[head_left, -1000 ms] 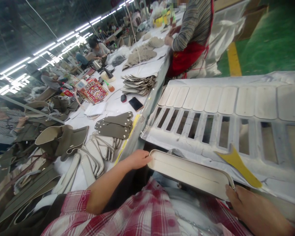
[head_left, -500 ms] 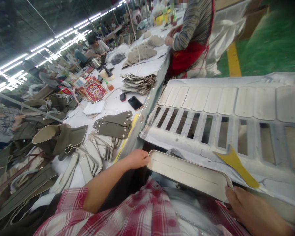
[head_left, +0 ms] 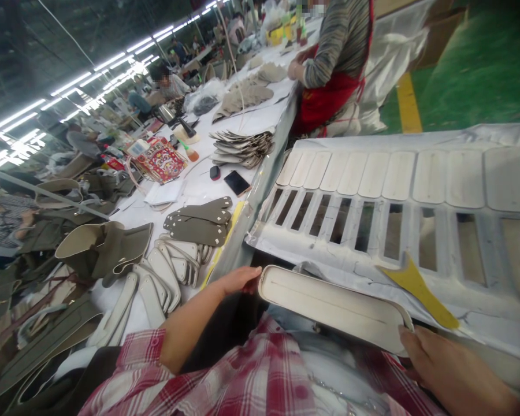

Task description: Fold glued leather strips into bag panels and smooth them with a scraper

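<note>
A long cream leather-like panel (head_left: 333, 306) with rounded ends, a raised rim and a line along its middle lies slantwise in front of my body. My right hand (head_left: 442, 352) is closed on its right end, thumb at the rim. At the opposite end, my left hand (head_left: 240, 280) has its thumb stretched out beside the rim, with the lower fingers in shadow. Whether those fingers still touch the panel is hard to tell. Just beyond the panel, a yellow forked piece (head_left: 420, 294) lies on the slotted white rack (head_left: 312, 245).
Several cream panels (head_left: 398, 176) line the rack's far side. Left, the white table (head_left: 203, 179) bears cream straps (head_left: 164, 271), dark green pieces (head_left: 197, 222), a phone (head_left: 237, 182) and a patterned red box (head_left: 162, 162). A co-worker in a red apron (head_left: 329, 104) stands beyond.
My left hand has loosened at the panel's left end, its thumb now straighter and lifted off the rim. My right hand keeps its grip, and the panel has barely moved.
</note>
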`<action>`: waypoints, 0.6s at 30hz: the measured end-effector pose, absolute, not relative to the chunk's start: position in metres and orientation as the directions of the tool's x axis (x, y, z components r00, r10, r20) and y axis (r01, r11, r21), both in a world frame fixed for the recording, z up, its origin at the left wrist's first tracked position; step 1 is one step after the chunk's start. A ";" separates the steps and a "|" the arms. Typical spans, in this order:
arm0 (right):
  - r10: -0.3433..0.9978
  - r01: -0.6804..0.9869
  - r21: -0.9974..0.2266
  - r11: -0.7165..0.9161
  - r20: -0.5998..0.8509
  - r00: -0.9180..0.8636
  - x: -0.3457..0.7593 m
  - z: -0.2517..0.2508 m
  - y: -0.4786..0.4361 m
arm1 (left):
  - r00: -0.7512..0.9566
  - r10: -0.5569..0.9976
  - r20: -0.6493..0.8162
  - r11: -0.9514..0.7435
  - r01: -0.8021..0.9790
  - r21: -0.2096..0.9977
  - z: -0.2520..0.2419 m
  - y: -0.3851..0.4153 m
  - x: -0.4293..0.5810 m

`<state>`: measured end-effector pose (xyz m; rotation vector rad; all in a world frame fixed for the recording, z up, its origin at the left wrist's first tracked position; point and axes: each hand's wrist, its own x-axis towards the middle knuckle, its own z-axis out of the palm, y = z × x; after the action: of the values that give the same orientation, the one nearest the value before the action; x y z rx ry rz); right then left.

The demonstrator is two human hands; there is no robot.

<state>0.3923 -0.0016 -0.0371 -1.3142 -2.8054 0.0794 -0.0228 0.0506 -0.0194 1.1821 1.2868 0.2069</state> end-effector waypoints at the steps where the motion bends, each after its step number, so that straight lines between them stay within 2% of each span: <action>1: 0.755 0.754 -0.051 0.655 0.045 -0.654 0.393 -0.037 -0.002 | 0.351 0.699 -0.623 0.466 0.436 0.770 -0.025 0.050 -0.023; 5: 0.710 0.717 0.034 0.696 0.115 -0.695 0.395 -0.039 -0.002 | 0.365 0.701 -0.613 0.511 0.342 0.788 -0.040 0.046 -0.022; 9: 0.688 0.698 0.081 0.712 0.121 -0.716 0.397 -0.040 -0.002 | 0.371 0.701 -0.609 0.514 0.329 0.792 -0.044 0.046 -0.022; 15: 0.684 0.687 0.083 0.722 0.065 -0.726 0.401 -0.045 -0.002 | 0.289 0.809 -0.512 0.291 0.559 0.776 -0.028 0.054 -0.016; 18: 0.712 0.712 0.031 0.702 -0.042 -0.700 0.397 -0.039 0.004 | 0.283 0.816 -0.505 0.260 0.600 0.757 -0.022 0.061 -0.016</action>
<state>0.3966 0.0042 -0.0395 -1.2334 -2.9449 -0.0200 -0.0160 0.0607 -0.0219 1.4311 1.4078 0.2426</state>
